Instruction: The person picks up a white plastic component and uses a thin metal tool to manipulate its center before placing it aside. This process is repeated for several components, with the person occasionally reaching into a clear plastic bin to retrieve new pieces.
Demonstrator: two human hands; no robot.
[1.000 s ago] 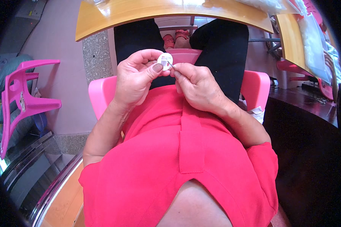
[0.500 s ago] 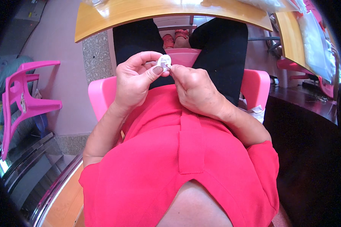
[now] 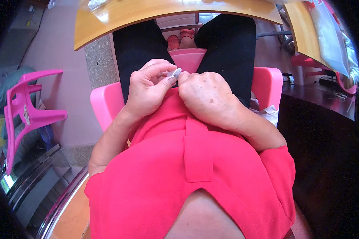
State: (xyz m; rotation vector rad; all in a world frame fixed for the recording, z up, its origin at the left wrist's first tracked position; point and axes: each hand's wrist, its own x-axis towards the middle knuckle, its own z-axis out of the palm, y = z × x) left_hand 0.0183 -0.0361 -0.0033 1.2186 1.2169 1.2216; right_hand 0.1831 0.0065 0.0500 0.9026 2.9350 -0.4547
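Observation:
Between the thumb and fingers of my left hand [image 3: 149, 88] is a small white round plastic piece [image 3: 174, 73], seen nearly edge-on. My right hand [image 3: 209, 93] is closed right beside it, knuckles up, with the fingertips against or very near the piece's right side. Whatever those fingertips pinch is hidden under the hand. Both hands are held over my lap, in front of the red top [image 3: 155, 159] I wear.
A wooden table edge [image 3: 179, 16] runs across the far side, beyond my knees. At the right, a clear plastic bag [image 3: 327, 40] lies on another wooden top. I sit on a pink plastic chair [image 3: 267, 85]; another pink chair [image 3: 36, 115] stands left.
The white piece has tipped from showing its open face to nearly edge-on. My right hand has rolled over, back upward, hiding its fingertips.

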